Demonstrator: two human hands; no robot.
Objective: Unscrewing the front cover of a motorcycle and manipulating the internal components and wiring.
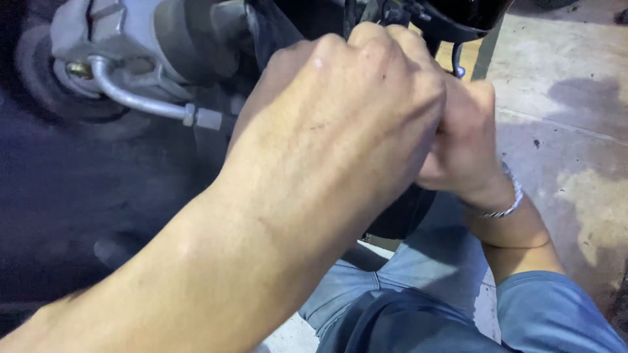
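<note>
The left hand (340, 124) fills the middle of the frame. Its fingers are curled in tight, like a fist, and its back faces the camera. What it grips is hidden behind it, so I cannot tell what it holds. The right hand (464, 144) sits just to the right of it, touching it. Its fingers are curled in too, and what is inside them is hidden as well. A silver bracelet (507, 206) goes round the right wrist.

Both hands are up against dark machine parts at the top of the frame. A black rounded part (458, 16) is at the top, just above the right hand. In the upper left there is a grey metal block (124, 36). A silver bent pipe (131, 98) comes out of it and runs to the right, toward the left hand. The pipe ends in a small nut (191, 114). The lower left of the frame is very dark and blurry.

At the bottom, the person's blue jeans (425, 287) show below the arms. On the right is a pale concrete floor (575, 131) with dark stains on it.
</note>
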